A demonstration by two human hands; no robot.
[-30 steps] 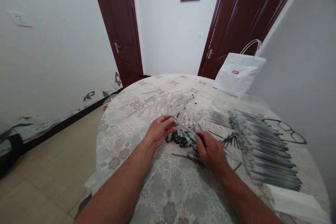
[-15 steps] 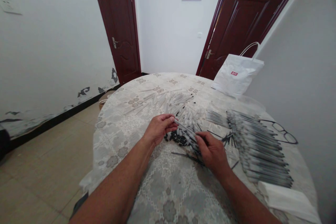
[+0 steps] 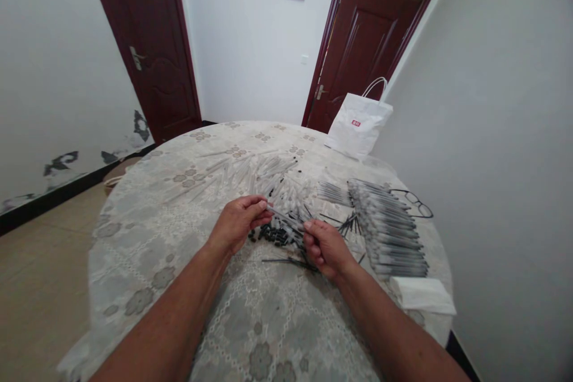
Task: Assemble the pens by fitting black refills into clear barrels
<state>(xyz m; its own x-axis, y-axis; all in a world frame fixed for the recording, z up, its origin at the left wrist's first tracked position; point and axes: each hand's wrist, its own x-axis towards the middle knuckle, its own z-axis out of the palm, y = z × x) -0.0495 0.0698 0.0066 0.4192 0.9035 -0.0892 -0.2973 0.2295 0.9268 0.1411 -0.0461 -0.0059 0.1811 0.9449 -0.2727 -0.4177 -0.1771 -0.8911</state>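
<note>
A thin, clear pen barrel (image 3: 285, 215) slants between my two hands above the table. My left hand (image 3: 238, 222) pinches its far left end between thumb and fingertips. At the other end, my right hand (image 3: 327, 246) is closed with thumb and fingers on it; whether a refill is also in that grip is hidden. Just below the barrel lies a heap of small black plugs (image 3: 274, 235). Loose dark refills (image 3: 351, 224) are scattered right of my right hand, and a few more (image 3: 286, 261) lie in front of it.
Clear barrels (image 3: 242, 172) spread over the flowered tablecloth (image 3: 154, 221) beyond my hands. Neat rows of pens (image 3: 394, 239) lie at the right, beside eyeglasses (image 3: 418, 208). A white folded sheet (image 3: 423, 295) sits nearer me. A white paper bag (image 3: 358, 126) stands at the back right.
My view has swung to the right, so the table and its things appear further left. Both hands still hold the barrel; the fingers of my right hand have shifted slightly around its end.
</note>
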